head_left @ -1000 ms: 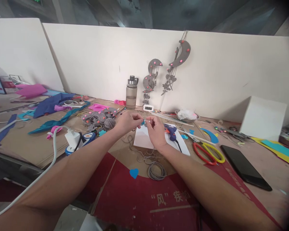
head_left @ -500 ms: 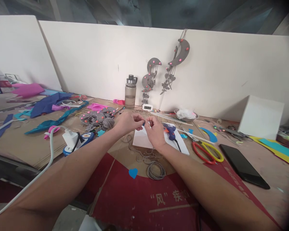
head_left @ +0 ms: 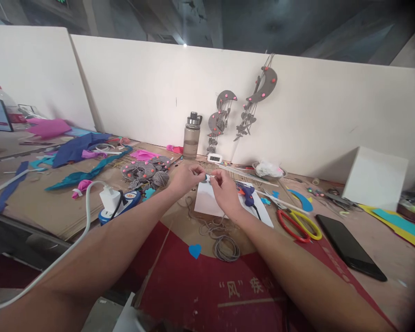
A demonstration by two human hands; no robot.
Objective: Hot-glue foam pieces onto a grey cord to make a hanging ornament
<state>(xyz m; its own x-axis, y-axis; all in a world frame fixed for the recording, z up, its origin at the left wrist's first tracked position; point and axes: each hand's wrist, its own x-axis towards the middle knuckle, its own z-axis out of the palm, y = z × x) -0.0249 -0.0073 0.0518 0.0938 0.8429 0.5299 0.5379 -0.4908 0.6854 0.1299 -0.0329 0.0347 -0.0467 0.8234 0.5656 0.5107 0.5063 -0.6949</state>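
Observation:
Over a white sheet of paper, both hands meet with pinched fingertips. My left hand is closed at the left edge of a small blue piece. My right hand pinches its right side. The piece is mostly hidden by the fingers, so its shape is unclear. Grey cord lies coiled below the hands, with loose loops running up under my right wrist. A blue heart cutout rests left of the coil. Just right of my right hand lies a dark blue glue gun.
Scissors with red and yellow handles and a black phone lie to the right. Left are a power strip with a white plug and grey felt pieces. A water bottle stands behind; crescent ornaments hang on the board.
The view has shifted slightly, so everything sits a little lower and further right. My fingertips have moved slightly apart, with a bit more of the blue piece's surroundings showing between them.

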